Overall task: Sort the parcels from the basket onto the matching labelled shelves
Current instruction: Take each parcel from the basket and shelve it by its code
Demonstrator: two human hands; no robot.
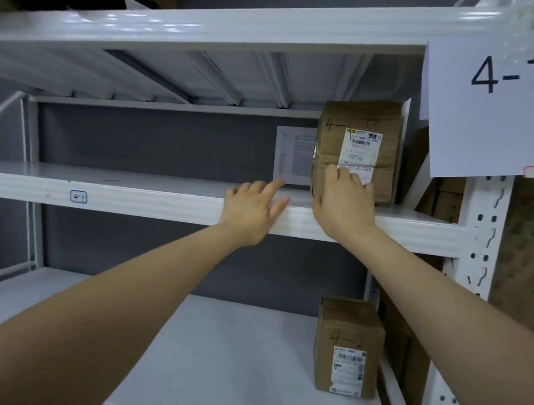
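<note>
A brown cardboard parcel (360, 136) marked "4-1" stands upright at the right end of the middle shelf (149, 196). My right hand (344, 198) presses flat against its lower front, fingers straight over the white shipping label. Just left of the parcel, my left hand (253, 209) hovers over the shelf's front edge, fingers relaxed and holding nothing. The shelf edge carries a small blue "4-1" tag (78, 197). A large white "4-1" sign (503, 104) hangs on the right upright.
A second brown parcel (348, 345) marked "4-2" stands on the lower shelf (211, 360) at the right. A printed sheet (293, 156) sticks to the grey back wall. White perforated upright (479, 255) frames the right side. Dark items lie on the top shelf.
</note>
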